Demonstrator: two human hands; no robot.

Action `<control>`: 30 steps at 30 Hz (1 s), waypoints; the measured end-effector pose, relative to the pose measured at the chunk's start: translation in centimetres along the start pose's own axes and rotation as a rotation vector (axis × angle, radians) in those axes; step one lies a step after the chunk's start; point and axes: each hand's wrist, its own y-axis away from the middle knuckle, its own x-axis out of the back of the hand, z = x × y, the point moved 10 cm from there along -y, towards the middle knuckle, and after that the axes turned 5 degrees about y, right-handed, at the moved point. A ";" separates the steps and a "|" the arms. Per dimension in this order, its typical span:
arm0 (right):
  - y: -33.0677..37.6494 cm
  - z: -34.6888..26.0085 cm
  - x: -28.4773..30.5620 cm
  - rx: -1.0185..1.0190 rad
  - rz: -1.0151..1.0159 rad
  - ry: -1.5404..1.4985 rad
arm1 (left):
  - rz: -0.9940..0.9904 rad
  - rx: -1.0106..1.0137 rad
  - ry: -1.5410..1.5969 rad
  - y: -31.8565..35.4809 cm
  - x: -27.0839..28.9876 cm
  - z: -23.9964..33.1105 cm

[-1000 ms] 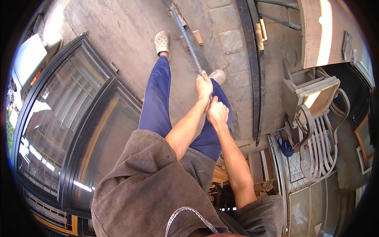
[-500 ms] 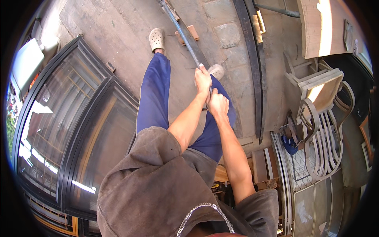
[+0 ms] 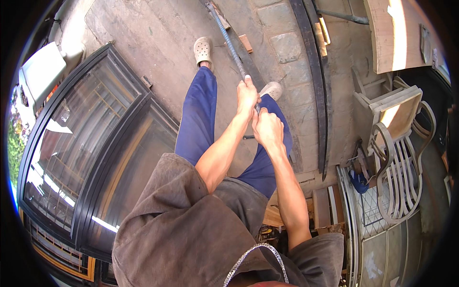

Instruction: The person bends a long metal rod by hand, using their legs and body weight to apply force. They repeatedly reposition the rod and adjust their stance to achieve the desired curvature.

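Observation:
Both my hands grip one long ribbed steel bar (image 3: 229, 48). My left hand (image 3: 247, 97) is wrapped round it higher up, with the thumb lying along the bar. Just below and to the right, my right hand (image 3: 268, 128) is closed round the lower end. The bar slants up and to the left, its far end at the top edge of the view by a dark flat strip (image 3: 249, 64) on the floor. What joins the two there is too small to tell. A reddish wood block (image 3: 246, 43) lies beside the strip.
Glazed dark-framed panels (image 3: 119, 138) lean at the left. Long black beams (image 3: 315, 81) lie on the floor to the right. Beyond them stand a wooden chair (image 3: 399, 177) and a pale board (image 3: 399, 38). My clog-shod feet (image 3: 203, 51) stand on either side of the bar.
The whole view has shifted, so the surroundings appear farther right. Against the floor, my hands and the bar's near end have swung slightly left. Both hands keep their grip.

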 end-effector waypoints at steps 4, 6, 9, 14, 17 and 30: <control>1.0 -3.4 2.8 -0.010 -0.022 -0.008 | -0.087 0.155 0.207 1.5 -0.1 2.3; 1.0 -5.5 4.9 -0.005 -0.021 -0.040 | -0.147 0.212 0.317 2.1 -0.2 4.3; 1.0 -6.9 6.0 -0.005 0.000 -0.065 | -0.186 0.277 0.388 1.9 0.2 5.3; 1.0 -3.3 1.2 -0.063 -0.043 -0.068 | -0.143 0.301 0.315 1.5 0.6 1.1; 0.0 2.0 -5.5 -0.085 -0.075 -0.014 | -0.075 0.118 -0.006 -2.0 1.6 -5.3; -1.9 7.3 -11.8 -0.128 -0.117 0.092 | 0.258 -0.211 -0.518 -2.1 1.0 -5.1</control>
